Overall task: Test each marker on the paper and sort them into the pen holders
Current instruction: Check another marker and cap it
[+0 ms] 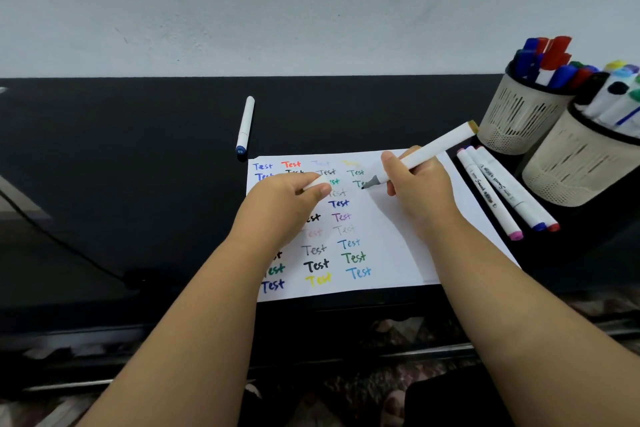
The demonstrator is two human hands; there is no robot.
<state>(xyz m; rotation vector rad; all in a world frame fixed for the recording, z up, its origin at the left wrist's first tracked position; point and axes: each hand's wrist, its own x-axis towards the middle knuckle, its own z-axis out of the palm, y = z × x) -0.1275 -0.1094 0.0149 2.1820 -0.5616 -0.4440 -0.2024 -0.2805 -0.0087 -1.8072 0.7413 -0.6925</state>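
Markers fill both pen holders (519, 114) at right; my right hand (420, 189) grips an uncapped marker (429, 151) on the paper (398, 246), left hand (287, 199) pinches its cap (314, 184), four untested.

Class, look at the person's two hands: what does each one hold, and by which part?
The right hand grips a white marker low on its barrel, near the tip. The left hand pinches a white cap by its side.

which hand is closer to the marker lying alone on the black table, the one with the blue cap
Left. The left hand rests on the paper just right of and below the blue-capped marker; the right hand, holding the uncapped marker, is farther right.
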